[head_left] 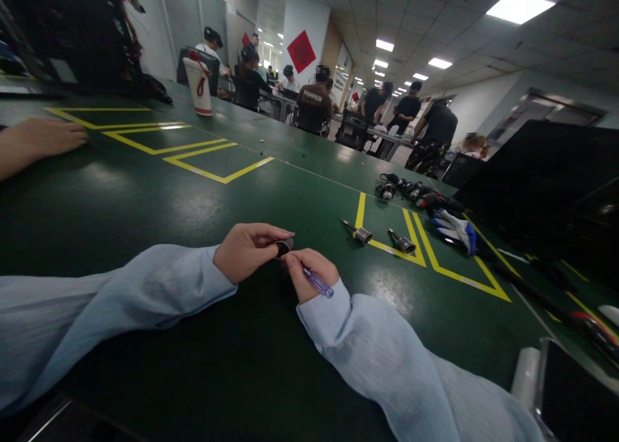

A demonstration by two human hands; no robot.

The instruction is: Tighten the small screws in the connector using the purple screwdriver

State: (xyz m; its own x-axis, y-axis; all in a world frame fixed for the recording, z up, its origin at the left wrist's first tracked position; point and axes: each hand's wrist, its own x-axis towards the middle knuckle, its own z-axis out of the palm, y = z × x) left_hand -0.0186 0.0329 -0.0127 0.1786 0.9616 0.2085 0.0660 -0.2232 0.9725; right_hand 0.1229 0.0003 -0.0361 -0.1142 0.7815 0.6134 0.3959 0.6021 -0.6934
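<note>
Close in front of me, my left hand [245,252] is closed with thumb and fingers on a small dark metal cylindrical part [285,245]. My right hand [312,271] grips a small screwdriver with a clear purple handle [319,282], its handle end sticking out toward my wrist. The screwdriver's tip points at the metal part, but whether it touches is too small to see. To the right lie two metal parts, each a cylinder with a thin shaft: one metal part [362,235] beside another metal part [402,242], both by the yellow tape.
Another person's hand [53,138] rests on the green table [203,216] at left. A white cup [198,84] stands at the back. Rightward lie several dark metal parts [401,187], a blue and white glove [454,229] and a dark-screened device [575,390]. People sit and stand beyond.
</note>
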